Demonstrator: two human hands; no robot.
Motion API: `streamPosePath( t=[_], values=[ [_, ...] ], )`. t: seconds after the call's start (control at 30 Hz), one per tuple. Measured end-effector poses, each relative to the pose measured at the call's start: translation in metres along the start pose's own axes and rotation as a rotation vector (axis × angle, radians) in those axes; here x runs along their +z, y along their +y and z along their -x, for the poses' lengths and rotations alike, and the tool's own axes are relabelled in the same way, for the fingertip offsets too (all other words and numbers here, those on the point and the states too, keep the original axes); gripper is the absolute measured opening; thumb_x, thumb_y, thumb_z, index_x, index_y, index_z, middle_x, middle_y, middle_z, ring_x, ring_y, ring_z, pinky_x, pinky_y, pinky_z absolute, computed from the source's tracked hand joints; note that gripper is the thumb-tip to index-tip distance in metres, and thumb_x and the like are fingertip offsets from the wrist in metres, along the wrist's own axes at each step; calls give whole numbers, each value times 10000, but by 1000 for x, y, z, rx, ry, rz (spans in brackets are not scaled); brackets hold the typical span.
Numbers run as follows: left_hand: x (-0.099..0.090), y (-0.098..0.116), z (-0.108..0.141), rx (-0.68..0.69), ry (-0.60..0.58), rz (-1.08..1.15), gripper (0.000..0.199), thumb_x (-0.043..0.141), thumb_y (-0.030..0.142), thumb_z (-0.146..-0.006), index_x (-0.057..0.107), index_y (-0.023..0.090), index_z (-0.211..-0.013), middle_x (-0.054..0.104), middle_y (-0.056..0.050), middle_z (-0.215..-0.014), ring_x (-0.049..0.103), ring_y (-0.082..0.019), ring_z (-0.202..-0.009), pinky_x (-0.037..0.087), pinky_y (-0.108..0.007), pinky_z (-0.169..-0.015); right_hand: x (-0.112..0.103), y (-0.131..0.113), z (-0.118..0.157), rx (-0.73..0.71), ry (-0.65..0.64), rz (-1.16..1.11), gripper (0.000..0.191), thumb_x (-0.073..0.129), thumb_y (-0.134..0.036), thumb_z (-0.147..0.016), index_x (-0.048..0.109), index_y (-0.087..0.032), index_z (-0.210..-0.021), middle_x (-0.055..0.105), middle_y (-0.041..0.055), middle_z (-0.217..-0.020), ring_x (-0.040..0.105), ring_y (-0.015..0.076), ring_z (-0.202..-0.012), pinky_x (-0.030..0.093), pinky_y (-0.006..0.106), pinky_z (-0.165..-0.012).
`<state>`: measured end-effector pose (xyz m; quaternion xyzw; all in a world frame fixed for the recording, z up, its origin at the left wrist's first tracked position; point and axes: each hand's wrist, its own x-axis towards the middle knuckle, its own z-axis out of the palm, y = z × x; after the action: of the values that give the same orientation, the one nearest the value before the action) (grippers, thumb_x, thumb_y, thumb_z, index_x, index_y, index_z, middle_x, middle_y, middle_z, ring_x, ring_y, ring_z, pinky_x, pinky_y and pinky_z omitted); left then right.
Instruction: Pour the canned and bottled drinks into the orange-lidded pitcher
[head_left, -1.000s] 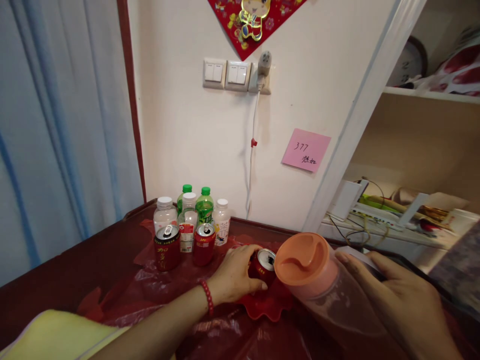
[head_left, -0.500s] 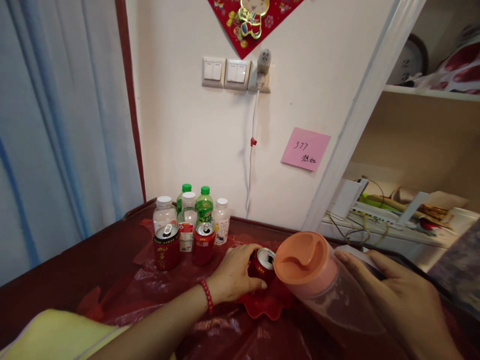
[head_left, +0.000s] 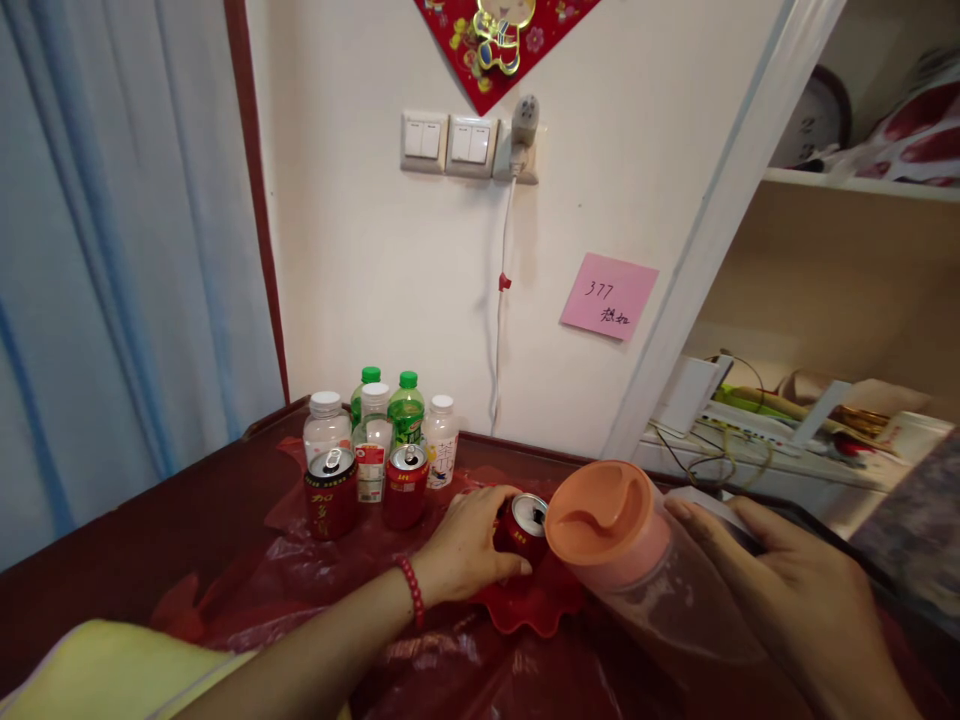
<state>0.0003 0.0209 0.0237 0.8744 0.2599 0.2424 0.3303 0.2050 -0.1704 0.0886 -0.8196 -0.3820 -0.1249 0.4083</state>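
My left hand (head_left: pixel 465 545) curls round a small red drink can (head_left: pixel 523 545) with an opened top. Beneath the can lies a red dish with a wavy rim (head_left: pixel 531 610). In my right hand (head_left: pixel 802 585), gripped by its handle, is a clear plastic pitcher (head_left: pixel 675 610) with an orange lid (head_left: pixel 604 515). The pitcher leans left, its lid beside the can's top. Whether liquid flows from it I cannot tell. A red bead bracelet (head_left: pixel 411 592) circles my left wrist.
Left of my hand stand a larger red can (head_left: pixel 331 505) and another red can (head_left: pixel 406 495). Several capped bottles are behind them, including a green one (head_left: pixel 407 415). Red plastic sheeting (head_left: pixel 300 585) covers part of the dark table. A cable (head_left: pixel 501 330) hangs down the wall.
The view has shifted very slightly. Both hands, the can and the tilted pitcher keep nearly the same positions relative to each other.
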Motion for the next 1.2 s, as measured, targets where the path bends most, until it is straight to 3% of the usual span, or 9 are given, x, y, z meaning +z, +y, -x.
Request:
streamPosePath(
  t=[0.4,0.6,0.73,0.93,1.07,1.2],
  values=[
    [1,2,1,-2,-2,0,710,920,289,-602,644,240,-1254,698,-75,-1273,619,-344,-1161,466,-457,-1011,-1,-1,-1,28,-27,12,790,439,-983,-740,737,-262,-862,605,-42,-565,579,204,-628,392,323,-592],
    [0,0,1,17,2,-7,692,918,299,-607,647,240,-1241,708,-70,-1255,627,-339,-1144,466,-462,-1006,1,11,-7,24,-23,45,817,429,-1004,-714,749,-282,-926,713,-18,-758,624,221,-720,392,331,-593],
    [0,1,1,17,3,-11,696,921,298,-605,648,236,-1243,710,-70,-1250,631,-340,-1140,469,-461,-998,2,24,-13,13,-41,47,812,509,-1008,-635,752,-278,-897,741,-1,-870,607,202,-656,395,313,-522],
    [-1,2,1,31,0,-8,682,930,290,-602,654,240,-1223,715,-65,-1247,635,-334,-1137,465,-457,-994,3,10,0,-74,31,42,644,485,-868,-848,728,-272,-872,649,-45,-626,530,162,-538,349,294,-502],
    [0,1,1,33,0,-14,697,939,288,-592,655,234,-1226,716,-62,-1247,635,-332,-1134,459,-468,-995,2,10,-1,-57,24,62,678,459,-901,-829,728,-281,-871,691,-48,-694,588,171,-597,377,285,-512],
    [0,1,1,40,1,-13,710,938,294,-596,648,232,-1241,711,-56,-1257,629,-328,-1151,451,-469,-1007,-1,27,-14,-40,-77,90,712,511,-939,-737,735,-266,-808,708,-14,-710,633,192,-605,436,275,-483]
  ],
)
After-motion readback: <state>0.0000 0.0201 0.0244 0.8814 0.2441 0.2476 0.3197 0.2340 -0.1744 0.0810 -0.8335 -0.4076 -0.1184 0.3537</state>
